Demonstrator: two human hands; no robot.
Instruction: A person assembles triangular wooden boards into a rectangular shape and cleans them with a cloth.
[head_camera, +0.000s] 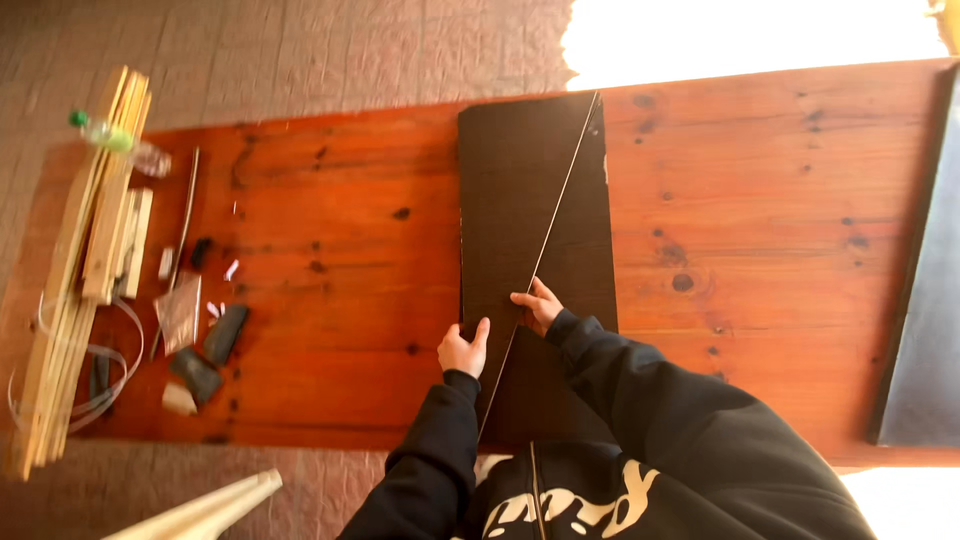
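A dark brown rectangular board (520, 190) lies on a reddish wooden table (330, 240), its long side running away from me. A thin pale stick or wire (560, 200) crosses the board on a slant from its far right corner down toward me. My left hand (463, 350) rests on the board's near left edge, fingers curled and thumb up. My right hand (538, 305) pinches the thin stick against the board, just right of the left hand. Both arms wear black sleeves.
A bundle of pale wooden sticks (75, 260) lies at the table's left end, with a plastic bottle (125, 143), white cord (100, 380) and small dark tools (210, 350) beside it. A dark panel (925, 300) stands at the right edge. Bright glare lies beyond the far edge.
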